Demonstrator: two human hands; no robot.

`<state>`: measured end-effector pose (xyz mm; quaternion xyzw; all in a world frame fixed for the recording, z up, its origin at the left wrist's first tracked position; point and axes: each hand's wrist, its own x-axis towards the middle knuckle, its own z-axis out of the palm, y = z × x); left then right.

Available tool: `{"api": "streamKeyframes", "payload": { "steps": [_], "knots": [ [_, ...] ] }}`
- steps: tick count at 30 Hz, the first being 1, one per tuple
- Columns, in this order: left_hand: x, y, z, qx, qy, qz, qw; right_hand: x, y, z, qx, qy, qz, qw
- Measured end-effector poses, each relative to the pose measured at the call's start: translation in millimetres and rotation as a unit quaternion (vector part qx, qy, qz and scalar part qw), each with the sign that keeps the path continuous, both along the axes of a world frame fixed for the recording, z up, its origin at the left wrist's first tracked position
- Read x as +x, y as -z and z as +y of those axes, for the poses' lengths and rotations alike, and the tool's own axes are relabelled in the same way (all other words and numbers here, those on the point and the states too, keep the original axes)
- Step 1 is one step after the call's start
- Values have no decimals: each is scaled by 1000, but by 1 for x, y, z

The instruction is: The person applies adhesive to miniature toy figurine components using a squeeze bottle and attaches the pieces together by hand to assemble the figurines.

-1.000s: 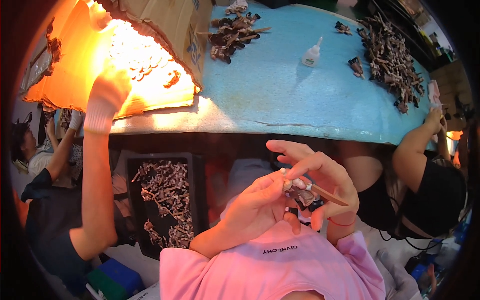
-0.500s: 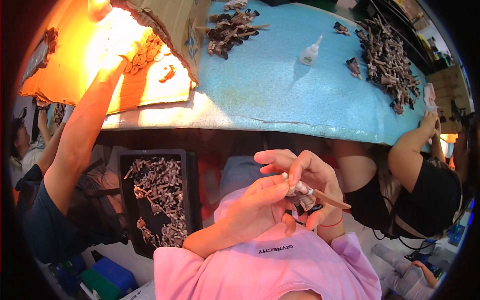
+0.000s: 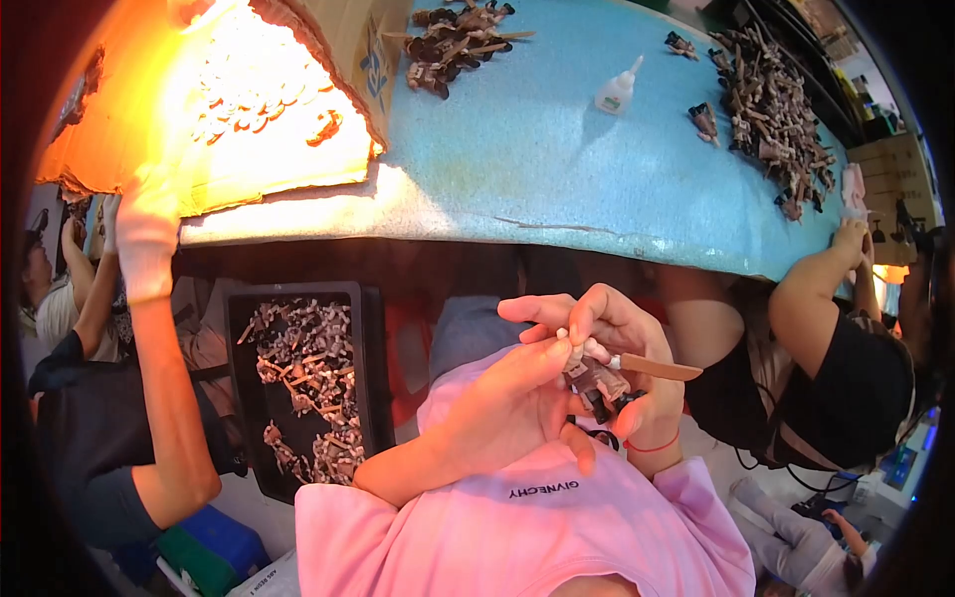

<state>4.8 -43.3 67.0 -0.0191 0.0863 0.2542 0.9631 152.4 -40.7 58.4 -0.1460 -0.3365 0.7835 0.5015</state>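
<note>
A blue table (image 3: 468, 189) spans the top; a black crate (image 3: 372, 348) of figures sits nearer, at left, and a heap (image 3: 778, 129) of figures lies on the table's right. The left hand (image 3: 519, 400) and right hand (image 3: 642, 331) grasp one figure (image 3: 595, 376) between their fingers; its brown blade (image 3: 660, 367) points right.

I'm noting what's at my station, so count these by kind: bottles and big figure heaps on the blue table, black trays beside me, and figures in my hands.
Bottle: 1
Heaps, left heap and right heap on the blue table: 2
Black tray: 1
Figure between left hand and right hand: 1
Total: 5
</note>
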Motion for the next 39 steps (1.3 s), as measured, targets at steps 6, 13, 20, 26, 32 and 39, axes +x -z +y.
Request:
{"api": "streamKeyframes", "payload": {
  "steps": [6,13,20,26,32,39],
  "knots": [
    [1,7,-3,-62,-34,-52,996,-10,-15,-1,-98,85,-113,985],
    [2,8,-3,-101,-46,-79,991,-11,-7,0,-113,70,-74,988],
    [1,7,-2,-143,-37,-70,987,-12,1,-2,-110,78,-67,989],
    [1,12,0,-124,-32,-120,984,-13,-3,-3,-126,91,-72,985],
    [0,14,1,-100,-25,-124,987,-14,-7,-3,-132,98,-79,983],
    [-4,11,2,-34,20,-101,994,-12,-9,-4,-111,93,-59,988]
  ]
}}
